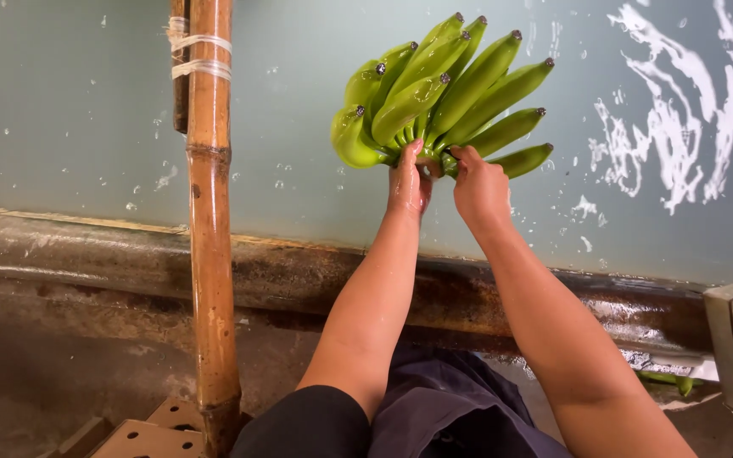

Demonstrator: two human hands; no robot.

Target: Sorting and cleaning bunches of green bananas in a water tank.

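Pale green water fills a wash tank (86,127) across the far part of the view, flecked with white foam at the far right, and its wet, rust-stained rim (129,263) runs left to right just in front of the person. Over the water, right of centre, one bunch of green bananas (439,97) is held with its stem end near and its tips fanning away. The left hand (410,180) is closed round the near left side of the stem end, and the right hand (478,185) pinches the same end from the right with its fingers curled tight; the two hands almost touch. About eleven bananas can be counted, though some at the back hide one another. Both hands and fruit look wet, so the grip could slip and the bunch drop into the water; with all the weight hanging from the stem end, a banana could also tear loose. One upright bamboo pole (210,220), bound with white cord near its top, stands at the left. Cardboard boxes (142,437) lie near its foot; two seem visible.
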